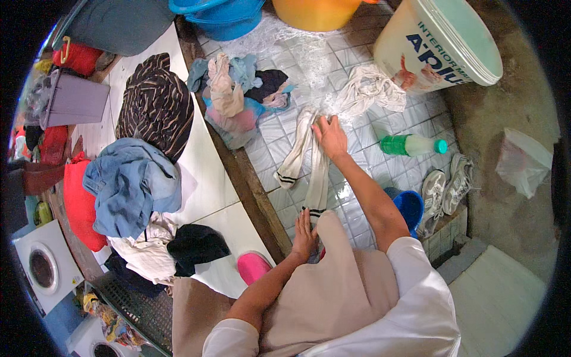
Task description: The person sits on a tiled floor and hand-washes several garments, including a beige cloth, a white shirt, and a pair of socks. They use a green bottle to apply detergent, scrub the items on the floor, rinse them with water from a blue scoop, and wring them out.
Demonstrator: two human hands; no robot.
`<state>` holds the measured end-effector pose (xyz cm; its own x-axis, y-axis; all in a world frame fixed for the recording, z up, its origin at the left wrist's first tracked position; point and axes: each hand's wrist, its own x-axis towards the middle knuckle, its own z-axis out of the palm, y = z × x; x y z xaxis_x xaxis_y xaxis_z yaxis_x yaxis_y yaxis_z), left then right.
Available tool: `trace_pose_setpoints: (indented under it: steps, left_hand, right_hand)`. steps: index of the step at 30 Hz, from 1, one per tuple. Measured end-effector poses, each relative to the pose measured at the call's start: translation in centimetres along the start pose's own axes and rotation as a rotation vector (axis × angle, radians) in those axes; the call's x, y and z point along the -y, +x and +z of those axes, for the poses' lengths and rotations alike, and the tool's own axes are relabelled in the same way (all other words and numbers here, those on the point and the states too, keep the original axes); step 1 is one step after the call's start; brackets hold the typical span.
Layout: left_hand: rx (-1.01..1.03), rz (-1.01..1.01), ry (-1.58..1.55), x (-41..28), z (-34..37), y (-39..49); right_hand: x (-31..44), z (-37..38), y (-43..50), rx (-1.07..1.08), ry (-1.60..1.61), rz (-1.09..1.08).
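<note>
Two wet, pale socks with dark bands lie stretched out on the grey tiled floor [270, 125]. On the cuff end of the right sock [319, 183] rests my left hand [305, 237], fingers extended and nearly flat. My right hand [332, 139] is at that sock's far end, palm down, with its fingers apart and touching the fabric. The left sock [294, 151] lies beside it, its banded end towards me. Just beyond my right hand is a crumpled white cloth [372, 91], with suds and water around it.
A green-capped plastic bottle [412, 146], a blue dipper [408, 209] and sneakers [446, 192] are at right. A large paint bucket [401, 53] and blue basins [223, 20] stand farther off. Wet clothes [229, 91] lie left, beside a wooden beam [243, 178]; more laundry [134, 187] is piled beyond.
</note>
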<state>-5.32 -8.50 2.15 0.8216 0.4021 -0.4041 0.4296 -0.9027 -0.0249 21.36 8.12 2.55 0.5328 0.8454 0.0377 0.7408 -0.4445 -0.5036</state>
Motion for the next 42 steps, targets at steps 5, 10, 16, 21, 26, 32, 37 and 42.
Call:
trace_pose_setpoints:
  steps: [5,10,16,21,26,32,37,42]
  left_hand:
    - [0.081,0.045,0.007,0.4,-2.1,-0.1]
    - [0.026,-0.010,-0.075,0.6,-1.8,-1.2]
    - [-0.015,0.034,-0.143,0.3,0.3,-0.2]
    - [-0.101,0.003,0.010,1.1,-2.0,-0.9]
    - [0.117,0.065,-0.045,0.2,-0.7,-0.5]
    - [-0.124,-0.019,-0.043,0.4,-0.2,-0.4]
    - [-0.140,-0.008,-0.061,0.0,1.0,-0.5]
    - [-0.125,0.037,-0.121,-0.4,1.6,-0.3]
  right_hand:
    - [-1.3,2.3,-14.2,0.244,0.051,-0.231]
    - [-0.9,-0.2,-5.1,0.478,-0.008,-0.313]
    - [0.6,-0.8,-1.4,0.084,-0.033,0.040]
    - [1.1,-1.3,-12.7,0.631,0.093,0.100]
    - [-2.7,-0.6,-2.0,0.093,-0.282,-0.263]
    - [0.6,-0.9,-8.1,0.148,-0.119,-0.031]
    - [-1.7,0.0,-9.7,0.504,-0.105,-0.230]
    - [-0.9,-0.1,1.0,-0.014,-0.135,-0.073]
